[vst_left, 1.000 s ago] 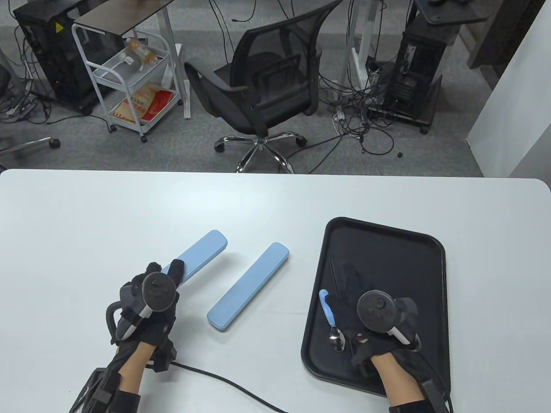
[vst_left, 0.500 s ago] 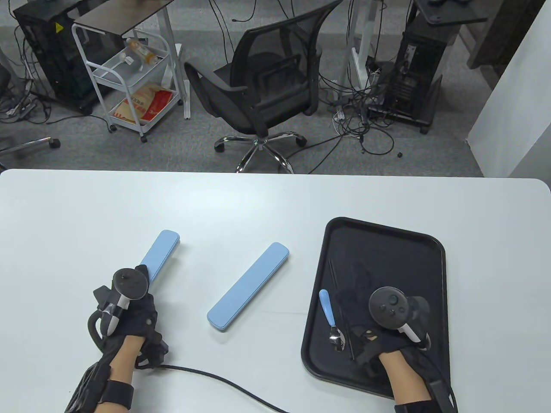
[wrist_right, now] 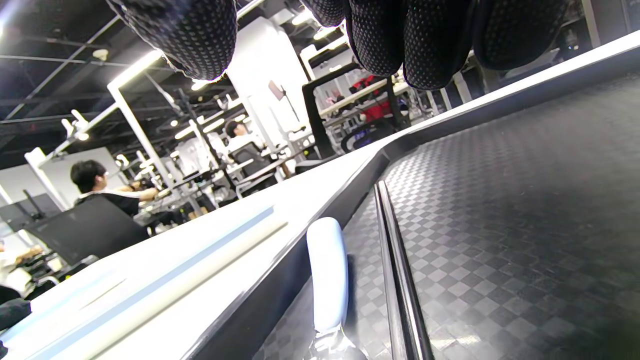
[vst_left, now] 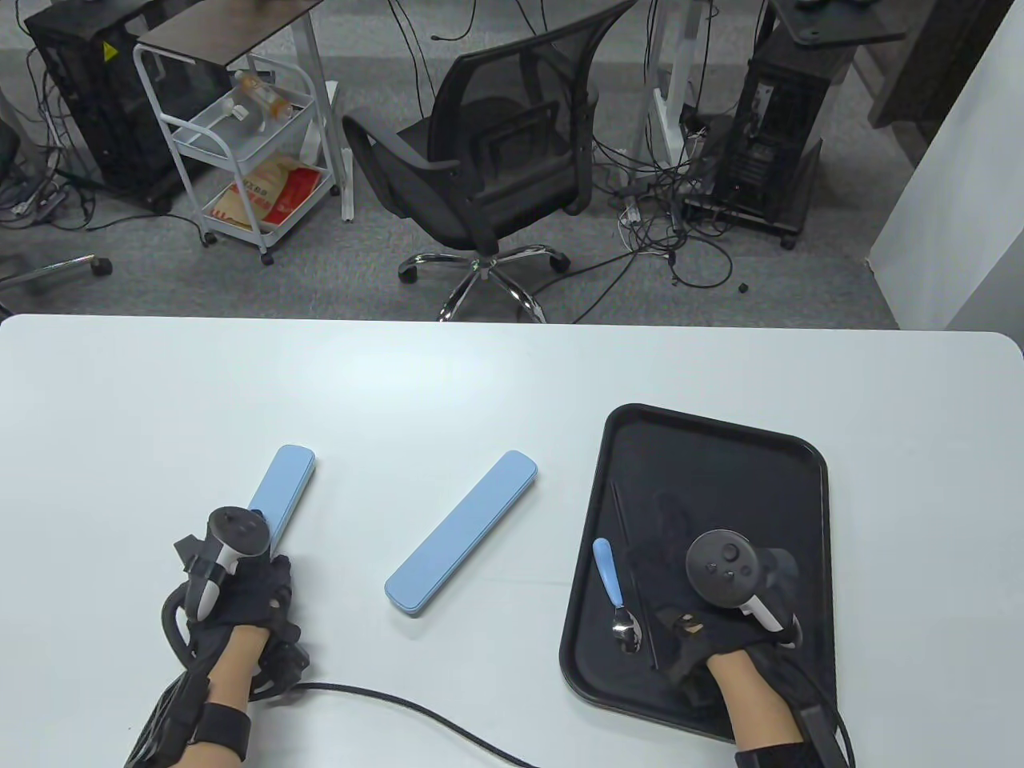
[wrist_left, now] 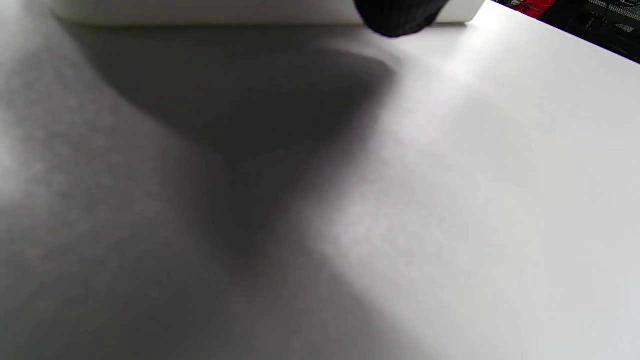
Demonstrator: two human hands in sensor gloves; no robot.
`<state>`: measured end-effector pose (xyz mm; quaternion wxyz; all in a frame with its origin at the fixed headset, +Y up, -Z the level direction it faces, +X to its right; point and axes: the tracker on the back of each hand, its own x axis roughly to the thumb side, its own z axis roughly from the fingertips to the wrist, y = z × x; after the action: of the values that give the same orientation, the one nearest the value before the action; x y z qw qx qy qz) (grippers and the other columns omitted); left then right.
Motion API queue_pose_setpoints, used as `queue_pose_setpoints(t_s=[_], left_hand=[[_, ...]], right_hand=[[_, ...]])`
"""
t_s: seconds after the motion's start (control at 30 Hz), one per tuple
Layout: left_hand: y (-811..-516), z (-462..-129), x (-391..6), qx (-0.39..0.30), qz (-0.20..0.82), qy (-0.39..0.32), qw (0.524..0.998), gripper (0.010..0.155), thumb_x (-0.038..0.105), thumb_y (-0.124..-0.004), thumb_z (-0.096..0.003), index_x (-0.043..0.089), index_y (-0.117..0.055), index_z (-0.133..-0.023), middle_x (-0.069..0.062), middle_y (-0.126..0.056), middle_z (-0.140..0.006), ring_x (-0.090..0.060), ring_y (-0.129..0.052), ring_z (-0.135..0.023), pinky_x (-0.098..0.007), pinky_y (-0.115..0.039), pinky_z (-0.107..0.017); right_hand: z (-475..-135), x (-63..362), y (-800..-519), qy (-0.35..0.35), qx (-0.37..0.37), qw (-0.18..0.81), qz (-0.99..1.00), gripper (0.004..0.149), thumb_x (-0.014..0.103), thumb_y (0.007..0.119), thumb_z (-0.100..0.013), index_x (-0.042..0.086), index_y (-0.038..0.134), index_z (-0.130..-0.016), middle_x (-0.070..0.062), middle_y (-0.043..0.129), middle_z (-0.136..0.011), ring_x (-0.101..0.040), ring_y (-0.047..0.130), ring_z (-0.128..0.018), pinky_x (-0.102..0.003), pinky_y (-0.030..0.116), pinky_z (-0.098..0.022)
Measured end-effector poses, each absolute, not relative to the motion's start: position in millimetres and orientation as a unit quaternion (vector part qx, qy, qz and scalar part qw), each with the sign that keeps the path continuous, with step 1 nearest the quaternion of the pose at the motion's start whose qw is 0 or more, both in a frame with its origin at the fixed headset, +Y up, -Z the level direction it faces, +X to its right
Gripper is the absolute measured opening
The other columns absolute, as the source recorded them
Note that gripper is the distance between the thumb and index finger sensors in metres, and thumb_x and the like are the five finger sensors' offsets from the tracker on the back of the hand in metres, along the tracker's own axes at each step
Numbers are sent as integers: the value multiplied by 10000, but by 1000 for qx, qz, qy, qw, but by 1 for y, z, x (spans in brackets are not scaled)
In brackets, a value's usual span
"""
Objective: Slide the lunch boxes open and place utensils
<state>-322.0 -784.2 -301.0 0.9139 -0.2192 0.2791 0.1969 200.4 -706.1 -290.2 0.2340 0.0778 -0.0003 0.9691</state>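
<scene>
Left hand (vst_left: 240, 596) has drawn its gripped blue case (vst_left: 280, 490) nearer; right hand (vst_left: 724, 612), grasp undeterminable, hovers over black tray (vst_left: 712, 448) on white table (vst_left: 480, 376).

The left hand (vst_left: 240, 592) sits at the lower left of the table view, knuckles up, its fingers hidden under the tracker. The right hand (vst_left: 704, 632) sits at the lower right, palm down, fingers (wrist_right: 415, 40) maybe a little curled.
</scene>
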Motion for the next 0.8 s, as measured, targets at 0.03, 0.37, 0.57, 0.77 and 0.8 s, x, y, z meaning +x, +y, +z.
queue_pose_setpoints(t_s=[0.03,0.37,0.57,0.77,0.8], left_hand=[[-783,-301,-321,-216,196,279,915,740,506,-653,-597,428,-104,-1088,-142,12,-1170,-422,-158,-1106,-719,-189,-783],[-749,-292,-242,-178,139,73,971,903,675,-642,-504,304,-94,-1119,-161,-45,-1178,-493,-208,-1116,-799,-224,-722],[-739,-294,-194,-189,213,-15,959,1008,685,-746,-465,271,-92,-1109,-167,-136,-1193,-505,-295,-1122,-820,-317,-724],[-739,-319,-156,-225,204,-5,953,1066,657,-806,-447,239,-72,-1098,-165,-99,-1180,-497,-251,-1125,-814,-311,-733],[-739,-323,-152,-225,188,-1,956,1076,653,-814,-445,238,-63,-1095,-158,-91,-1179,-491,-246,-1126,-815,-313,-733]], right_hand=[[-290,200,-706,0,78,233,969,797,478,756,-565,59,378,-1128,-269,560,-1104,-555,644,-943,-699,607,-642],[-290,204,-708,10,63,238,969,795,479,753,-567,60,378,-1128,-270,561,-1103,-555,644,-942,-700,606,-642],[-290,213,-709,14,50,252,966,795,479,752,-568,60,377,-1129,-270,563,-1103,-555,646,-942,-700,606,-642],[-289,218,-708,16,46,270,962,794,481,749,-569,60,375,-1129,-273,563,-1101,-555,645,-942,-699,606,-642],[-289,218,-708,16,46,270,962,794,480,749,-569,60,376,-1129,-270,562,-1103,-556,647,-941,-700,606,-642]])
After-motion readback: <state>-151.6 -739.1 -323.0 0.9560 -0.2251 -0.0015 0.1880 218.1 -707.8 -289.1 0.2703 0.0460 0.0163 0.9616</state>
